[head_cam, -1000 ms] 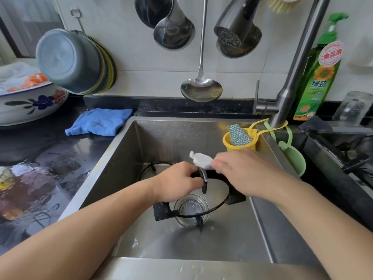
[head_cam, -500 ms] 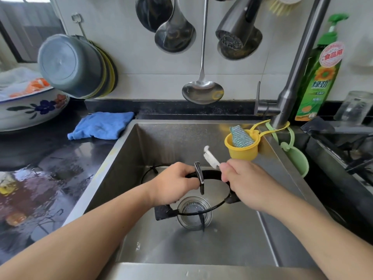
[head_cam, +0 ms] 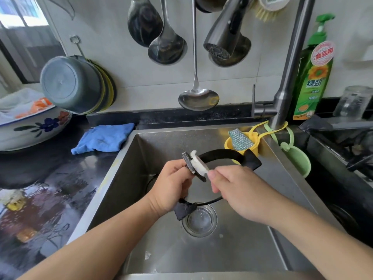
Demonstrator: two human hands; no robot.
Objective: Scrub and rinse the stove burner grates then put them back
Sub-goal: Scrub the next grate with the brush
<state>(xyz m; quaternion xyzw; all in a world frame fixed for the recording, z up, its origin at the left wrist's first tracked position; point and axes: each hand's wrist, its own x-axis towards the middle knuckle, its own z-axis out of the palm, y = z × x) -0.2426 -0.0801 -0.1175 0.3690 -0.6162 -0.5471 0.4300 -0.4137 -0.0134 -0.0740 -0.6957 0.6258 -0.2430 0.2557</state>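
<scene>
Right now the black grate [head_cam: 220, 154] is held up over the sink [head_cam: 125, 178], tipped on its side, with its low edge just above the drain [head_cam: 199, 220]. The left hand [head_cam: 171, 184] is wrapped round one side of the ring, near a flat prong that sticks up. The right hand [head_cam: 240, 193] pinches a small white brush [head_cam: 198, 165], and the brush head sits right on that prong. I think it is a toothbrush, but the hand hides most of the handle. No water comes from the tap head [head_cam: 220, 49].

This looks like the scrub step, with the rinse not yet done.

What could go wrong? The grate looks wet and heavy, and only one hand holds it. If that hand slips, the grate could drop and bang the sink or hit the drain. If the brush pushes too hard, it could skid off the thin prong, and the fingers could bump the hard edge. The yellow cup [head_cam: 242, 147] with the scrub pad hangs close behind, so a big swing of the ring could knock it.
</scene>
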